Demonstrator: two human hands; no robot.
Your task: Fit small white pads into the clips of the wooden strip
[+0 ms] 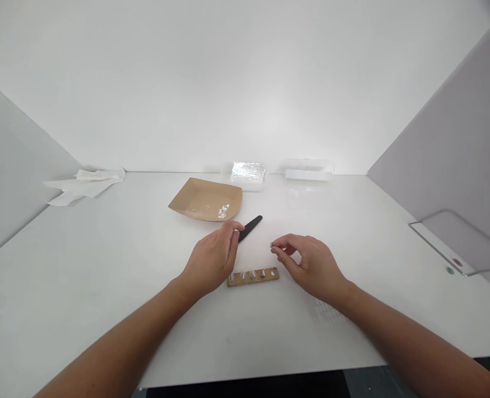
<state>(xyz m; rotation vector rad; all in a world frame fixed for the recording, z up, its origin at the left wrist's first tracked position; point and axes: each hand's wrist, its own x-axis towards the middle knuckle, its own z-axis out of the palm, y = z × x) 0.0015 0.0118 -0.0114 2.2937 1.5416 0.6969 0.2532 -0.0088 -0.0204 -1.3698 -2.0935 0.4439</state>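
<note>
My left hand (212, 260) is closed around the near end of a black flat stick (251, 225), which points away to the right. My right hand (307, 261) pinches a tiny pale piece (272, 245) between thumb and forefinger. Between and just below both hands lies a small tan strip (253, 276) with a row of holes; several hold small clear pieces and the rightmost hole is empty. Behind the left hand sits a brown paper tray (199, 200) with a few small pale pieces (223, 210) in it.
Crumpled white tissues (85, 184) lie at the back left. A clear plastic box (249, 173) and a flat clear container (308, 168) stand along the back wall. A clear sheet with a metal edge (450, 240) leans at the right. Grey walls flank the white table (104, 265).
</note>
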